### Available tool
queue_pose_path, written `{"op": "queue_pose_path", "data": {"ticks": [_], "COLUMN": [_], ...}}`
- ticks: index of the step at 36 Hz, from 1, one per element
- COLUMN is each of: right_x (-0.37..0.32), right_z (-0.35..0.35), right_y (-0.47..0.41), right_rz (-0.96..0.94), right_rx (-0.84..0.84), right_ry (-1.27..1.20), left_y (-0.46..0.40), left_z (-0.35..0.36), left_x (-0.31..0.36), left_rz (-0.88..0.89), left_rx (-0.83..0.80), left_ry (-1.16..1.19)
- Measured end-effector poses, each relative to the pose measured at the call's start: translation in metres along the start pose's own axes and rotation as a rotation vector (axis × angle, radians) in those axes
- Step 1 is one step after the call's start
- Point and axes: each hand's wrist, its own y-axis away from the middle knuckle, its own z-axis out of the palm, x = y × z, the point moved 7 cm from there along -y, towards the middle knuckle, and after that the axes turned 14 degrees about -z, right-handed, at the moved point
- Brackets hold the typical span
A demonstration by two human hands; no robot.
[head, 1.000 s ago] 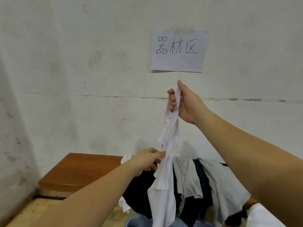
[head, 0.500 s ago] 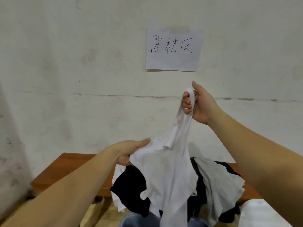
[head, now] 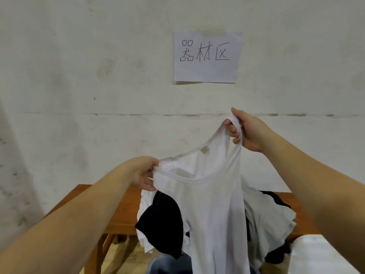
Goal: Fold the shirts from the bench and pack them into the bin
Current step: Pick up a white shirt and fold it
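A white sleeveless shirt (head: 209, 204) hangs in the air in front of me, its neck opening facing me. My right hand (head: 245, 131) grips one shoulder strap up high. My left hand (head: 143, 174) pinches the other shoulder, lower and to the left. Behind the shirt a wooden bench (head: 122, 212) carries a heap of clothes: a black shirt (head: 162, 222) on the left and a grey shirt (head: 266, 216) on the right. The bin is not clearly in view.
A plastered wall stands close behind the bench, with a paper sign (head: 207, 57) taped to it. A white object (head: 316, 256) sits at the lower right. Something bluish (head: 167, 264) shows at the bottom edge under the hanging shirt.
My left hand has taken the second shoulder and pulled it left, spreading the bunched shirt open. My right hand keeps its hold on the strap.
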Motion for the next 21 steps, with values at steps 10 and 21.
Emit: {"op": "queue_pose_path", "data": {"ticks": [10, 21], "right_x": [0.019, 0.027], "right_z": [-0.009, -0.022], "right_y": [0.009, 0.010], "right_rz": [0.066, 0.044], "right_rx": [0.014, 0.142], "right_ry": [0.089, -0.074], "left_y": [0.025, 0.035], "left_z": [0.048, 0.070], "left_x": [0.000, -0.029], "left_rz": [-0.001, -0.083], "left_rx": [-0.632, -0.562], "left_ry": [0.305, 0.264]}}
